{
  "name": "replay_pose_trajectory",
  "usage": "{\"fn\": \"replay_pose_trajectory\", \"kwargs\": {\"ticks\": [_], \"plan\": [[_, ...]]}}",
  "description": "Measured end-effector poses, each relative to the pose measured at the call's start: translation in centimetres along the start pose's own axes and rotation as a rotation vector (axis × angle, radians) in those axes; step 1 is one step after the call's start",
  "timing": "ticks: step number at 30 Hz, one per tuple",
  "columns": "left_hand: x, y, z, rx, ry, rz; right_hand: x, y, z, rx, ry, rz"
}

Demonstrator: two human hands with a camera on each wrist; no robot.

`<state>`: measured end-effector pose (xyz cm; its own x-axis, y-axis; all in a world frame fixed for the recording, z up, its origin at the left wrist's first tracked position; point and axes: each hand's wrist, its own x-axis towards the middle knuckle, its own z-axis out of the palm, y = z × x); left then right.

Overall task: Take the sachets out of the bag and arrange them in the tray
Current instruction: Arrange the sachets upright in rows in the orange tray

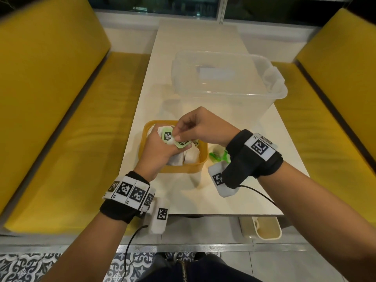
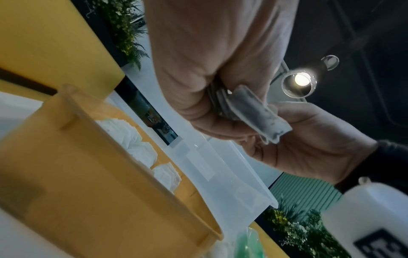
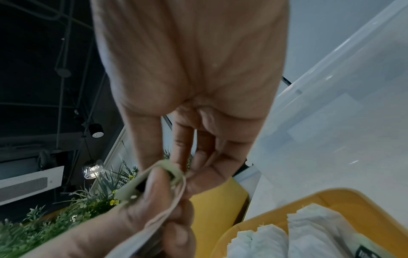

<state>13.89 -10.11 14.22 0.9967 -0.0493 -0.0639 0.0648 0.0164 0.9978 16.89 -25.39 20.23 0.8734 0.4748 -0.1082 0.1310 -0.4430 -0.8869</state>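
Gripping a small stack of green-and-white sachets (image 1: 170,137) over the yellow tray (image 1: 200,162), the left hand (image 1: 160,151) curls round them, probably so that they stay gathered while being dealt out. Sachets already lie in the tray beneath. The right hand (image 1: 201,127) pinches the top sachet between thumb and fingers (image 1: 179,127), apparently peeling it off for placing. Further right, the crumpled green bag (image 1: 218,156) lies on the table (image 1: 203,196) just beside the tray, within reach.

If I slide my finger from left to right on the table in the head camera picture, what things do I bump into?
Yellow tray → left hand holding sachets → right hand → green bag.
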Motion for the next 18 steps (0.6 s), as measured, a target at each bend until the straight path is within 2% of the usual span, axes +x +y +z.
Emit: {"fn": "replay_pose_trajectory", "kwargs": {"ticks": [4,7,10,15,18], "plan": [[0.2,0.0,0.4,0.015,0.017,0.033,0.5,0.6,0.1,0.017,-0.031,0.113],[0.4,-0.3,0.5,0.039,0.0,0.04,0.8,0.9,0.4,-0.016,-0.062,0.12],[0.5,-0.4,0.0,0.043,-0.033,0.018,1.0,1.1,0.3,0.009,-0.002,0.09],[0.3,-0.5,-1.3,-0.109,-0.113,-0.034,1.4,1.1,-0.5,0.023,0.109,0.039],[0.3,-0.7,-1.3,-0.084,-0.107,-0.051,1.4,1.4,0.0,0.093,0.134,0.051]]}}
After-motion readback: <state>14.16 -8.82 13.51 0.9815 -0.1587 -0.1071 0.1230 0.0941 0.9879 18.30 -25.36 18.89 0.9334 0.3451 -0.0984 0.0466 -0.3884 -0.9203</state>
